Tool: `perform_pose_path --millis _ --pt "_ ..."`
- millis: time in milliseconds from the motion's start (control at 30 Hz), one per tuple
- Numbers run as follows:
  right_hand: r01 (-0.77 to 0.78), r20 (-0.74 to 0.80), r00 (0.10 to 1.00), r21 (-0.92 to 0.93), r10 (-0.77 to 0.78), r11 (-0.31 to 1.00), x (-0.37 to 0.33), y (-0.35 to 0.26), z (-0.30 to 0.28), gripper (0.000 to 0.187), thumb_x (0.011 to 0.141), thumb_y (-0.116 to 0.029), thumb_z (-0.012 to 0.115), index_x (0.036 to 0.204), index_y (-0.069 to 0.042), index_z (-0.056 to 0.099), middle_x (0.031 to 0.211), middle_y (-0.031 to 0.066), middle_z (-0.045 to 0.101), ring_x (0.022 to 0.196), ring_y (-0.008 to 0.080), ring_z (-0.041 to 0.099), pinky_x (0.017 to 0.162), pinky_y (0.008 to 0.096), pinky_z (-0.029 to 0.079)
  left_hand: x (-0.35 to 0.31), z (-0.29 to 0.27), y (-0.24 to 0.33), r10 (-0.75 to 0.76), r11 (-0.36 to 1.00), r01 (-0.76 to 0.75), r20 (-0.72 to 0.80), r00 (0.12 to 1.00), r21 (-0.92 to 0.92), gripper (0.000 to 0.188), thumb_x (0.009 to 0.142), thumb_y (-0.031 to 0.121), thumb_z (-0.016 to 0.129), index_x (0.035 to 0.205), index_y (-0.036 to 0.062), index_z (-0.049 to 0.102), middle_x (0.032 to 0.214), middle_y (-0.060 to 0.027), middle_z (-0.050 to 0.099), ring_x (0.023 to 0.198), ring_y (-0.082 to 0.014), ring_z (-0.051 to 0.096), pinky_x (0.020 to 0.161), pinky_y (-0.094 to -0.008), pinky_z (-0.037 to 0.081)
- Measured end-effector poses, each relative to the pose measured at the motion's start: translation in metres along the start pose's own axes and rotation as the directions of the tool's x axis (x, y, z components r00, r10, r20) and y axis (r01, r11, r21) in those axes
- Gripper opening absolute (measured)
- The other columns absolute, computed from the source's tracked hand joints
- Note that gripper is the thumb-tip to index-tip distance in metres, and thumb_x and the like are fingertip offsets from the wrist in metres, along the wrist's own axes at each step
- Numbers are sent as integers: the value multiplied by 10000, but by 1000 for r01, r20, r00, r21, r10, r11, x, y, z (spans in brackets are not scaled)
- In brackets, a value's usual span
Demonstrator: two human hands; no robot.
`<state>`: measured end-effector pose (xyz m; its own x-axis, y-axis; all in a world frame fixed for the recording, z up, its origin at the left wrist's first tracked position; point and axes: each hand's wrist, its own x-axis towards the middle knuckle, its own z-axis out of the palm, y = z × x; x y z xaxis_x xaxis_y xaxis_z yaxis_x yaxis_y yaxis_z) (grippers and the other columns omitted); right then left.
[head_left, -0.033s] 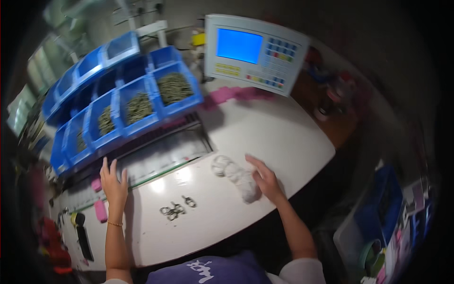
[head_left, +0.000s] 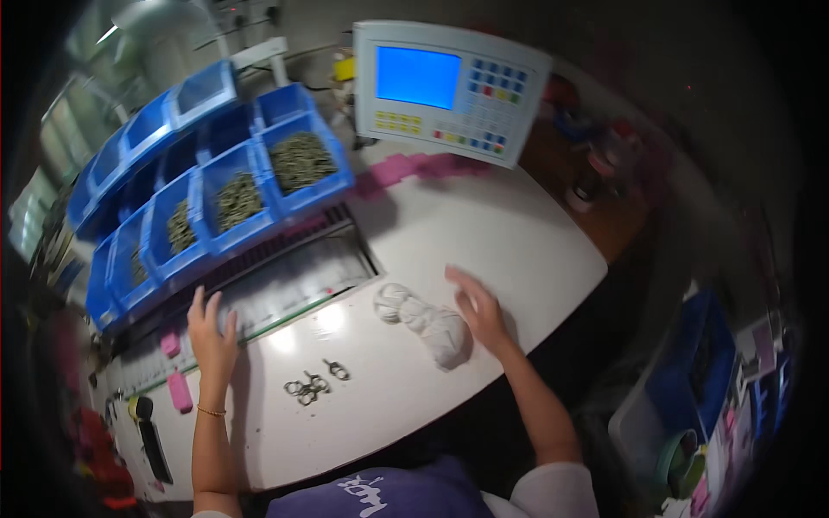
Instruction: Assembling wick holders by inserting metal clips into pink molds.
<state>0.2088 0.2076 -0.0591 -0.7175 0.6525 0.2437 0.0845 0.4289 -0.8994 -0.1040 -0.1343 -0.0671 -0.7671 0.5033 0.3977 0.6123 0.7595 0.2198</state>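
My left hand is open, fingers spread, above the left part of the white table near the flat tray with a green front edge. It holds nothing. Two pink blocks, one near the tray and one lower, lie left of that wrist. My right hand is also open and empty, raised with fingers apart. Just left of it lies a white knotted cloth-like bundle; I cannot tell whether they touch. Between my hands, several small dark metal pieces with rings lie in a cluster.
Blue bins at the back left hold many small greenish-brown pieces. A white control panel with a blue screen stands behind the table. Pink material lies beneath it. A black-and-yellow tool rests at the left.
The view has shifted slightly, so the bins, panel and bundle appear farther left. My right hand is a little higher in the picture. Both hands stay open.
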Motion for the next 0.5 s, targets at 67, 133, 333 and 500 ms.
perform_pose_path --millis 67,133,333,500 --pt "90 -122 986 -193 -115 977 56 23 3 259 959 -138 606 1169 9 644 1174 187 670 1157 358 592 1013 431 448 0 -14 29 102 957 -79 66 993 -280 403 881 164 697 1253 37 612 1402 -224 503 1290 -391 483 1076 -442 395" --pt "196 -212 927 -427 -308 883 120 32 -3 218 953 -153 614 1100 1 661 1107 191 683 1073 375 614 947 437 481 14 -15 52 151 947 -107 129 980 -302 451 895 217 697 1301 55 584 1369 -242 516 1250 -413 507 1050 -432 419" --pt "397 -306 657 -636 -689 662 282 -42 4 152 914 -185 633 1002 -68 676 1052 153 679 1014 379 621 887 489 499 93 -14 80 210 880 -180 19 977 -440 636 929 295 673 1454 32 429 1391 -269 502 1295 -443 470 1082 -448 390" --pt "489 -209 653 -617 -728 617 333 -65 56 184 898 -239 611 977 -89 682 1048 152 676 1001 377 627 898 497 498 115 -4 47 415 895 -442 -240 878 -67 752 923 308 671 1515 20 308 1369 -285 529 1238 -421 547 1058 -429 424"
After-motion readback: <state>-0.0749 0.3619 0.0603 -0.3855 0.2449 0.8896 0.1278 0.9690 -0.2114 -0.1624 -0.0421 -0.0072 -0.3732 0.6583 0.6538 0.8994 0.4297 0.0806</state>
